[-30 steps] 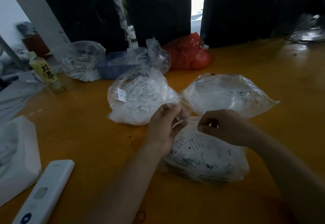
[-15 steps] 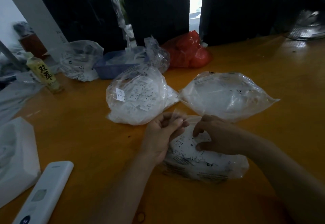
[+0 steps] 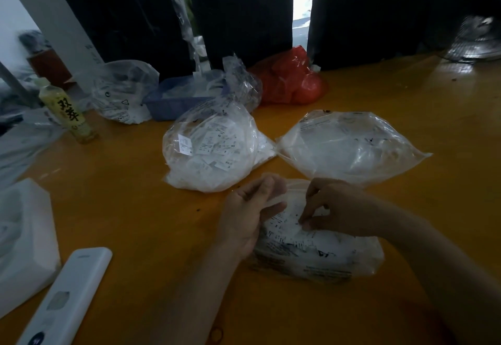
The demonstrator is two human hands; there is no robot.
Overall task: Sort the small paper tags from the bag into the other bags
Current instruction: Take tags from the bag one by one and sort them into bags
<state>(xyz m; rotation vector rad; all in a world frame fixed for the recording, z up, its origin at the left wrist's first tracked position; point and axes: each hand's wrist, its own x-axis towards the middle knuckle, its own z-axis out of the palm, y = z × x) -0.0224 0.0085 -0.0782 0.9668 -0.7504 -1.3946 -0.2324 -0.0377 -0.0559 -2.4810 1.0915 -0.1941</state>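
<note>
Head view, low and center: the near bag (image 3: pixel 320 258) of paper tags (image 3: pixel 284 225) lies on the orange table (image 3: pixel 135 222). Left hand (image 3: pixel 249 214) grips its opened mouth with curled fingers; right hand (image 3: pixel 333 209) reaches in, fingertips pinching a tag. Bottom left has a white remote (image 3: pixel 65 298) and a foam block (image 3: pixel 24 239). Mid-frame sit 2 more clear bags, the left bag (image 3: pixel 214 149) full of tags and the right bag (image 3: pixel 352 146). Farther back: a bottle (image 3: pixel 67 111), blue basket (image 3: pixel 176 100) and red bag (image 3: pixel 290 79).
</note>
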